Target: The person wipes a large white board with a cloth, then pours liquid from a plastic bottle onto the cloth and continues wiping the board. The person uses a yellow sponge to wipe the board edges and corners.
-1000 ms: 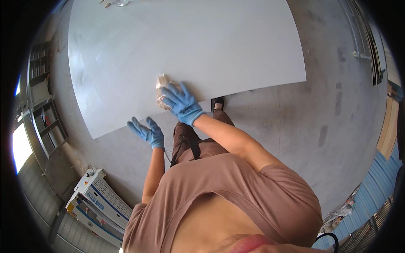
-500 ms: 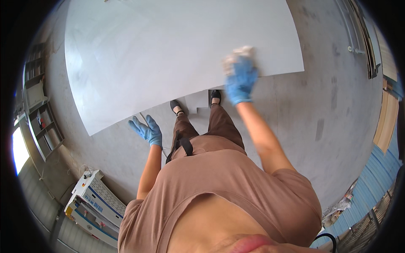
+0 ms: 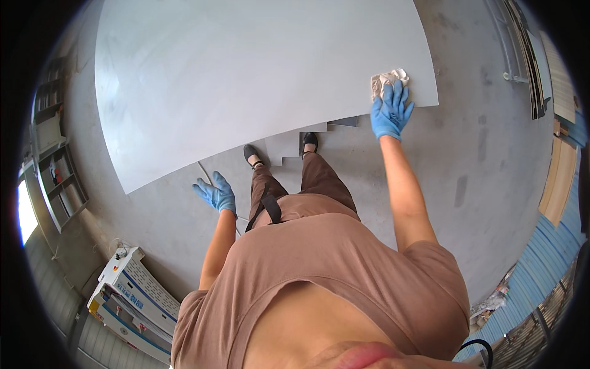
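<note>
A large pale grey-white sheet (image 3: pixel 246 74) with a smooth, slightly shiny surface spreads out in front of me. Close to its near right corner, my right hand (image 3: pixel 391 115) in a blue glove presses a crumpled cream rag (image 3: pixel 381 80) flat against it, fingers spread over the cloth. My left hand (image 3: pixel 217 194), gloved in blue too, hovers just off the near edge towards the left corner. Its fingers are apart and hold nothing. A thin pale cord or rod (image 3: pixel 203 170) runs behind that hand, partly hidden by it.
Under the near edge, by my shoes (image 3: pixel 308 142), lie grey flat pieces (image 3: pixel 283 145). A white and blue machine (image 3: pixel 138 286) stands at lower left, with shelving (image 3: pixel 61 178) above it. Boards (image 3: pixel 558 178) and panels lean along the right side.
My right hand has slid the rag to the right along the sheet, towards its right corner. The left hand has stayed nearly in place, still open.
</note>
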Demonstrator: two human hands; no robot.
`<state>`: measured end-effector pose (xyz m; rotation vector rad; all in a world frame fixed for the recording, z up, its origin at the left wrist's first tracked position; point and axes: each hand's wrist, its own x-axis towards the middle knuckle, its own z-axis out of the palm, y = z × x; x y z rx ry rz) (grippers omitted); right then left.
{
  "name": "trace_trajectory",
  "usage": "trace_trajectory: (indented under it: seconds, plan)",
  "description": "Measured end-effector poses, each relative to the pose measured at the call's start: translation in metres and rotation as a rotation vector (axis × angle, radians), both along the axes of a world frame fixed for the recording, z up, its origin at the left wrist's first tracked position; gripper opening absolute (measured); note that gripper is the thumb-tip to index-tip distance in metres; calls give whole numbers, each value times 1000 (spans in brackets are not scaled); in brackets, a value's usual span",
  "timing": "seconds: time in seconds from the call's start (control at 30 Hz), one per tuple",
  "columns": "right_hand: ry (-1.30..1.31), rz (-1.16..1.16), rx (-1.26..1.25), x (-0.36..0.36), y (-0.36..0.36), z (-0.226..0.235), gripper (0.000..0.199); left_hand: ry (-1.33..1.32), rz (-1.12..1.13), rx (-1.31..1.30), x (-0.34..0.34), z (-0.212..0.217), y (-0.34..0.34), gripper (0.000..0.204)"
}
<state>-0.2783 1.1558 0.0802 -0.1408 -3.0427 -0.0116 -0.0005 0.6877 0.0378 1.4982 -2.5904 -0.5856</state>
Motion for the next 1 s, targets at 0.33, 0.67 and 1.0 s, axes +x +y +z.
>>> trace_trajectory:
  seconds: [0.33,0.67,1.0]
  plan:
    - [16,656,-397,109,-177,10,60,-148,-58,16,3,-7,-12,92]
    - [130,-64,13,-8,-7,-5,61,-102,6,171,9,-4,-7,92]
    - [-128,768,-872,32,-420,9,47,-185,366,277,140,-17,-53,96]
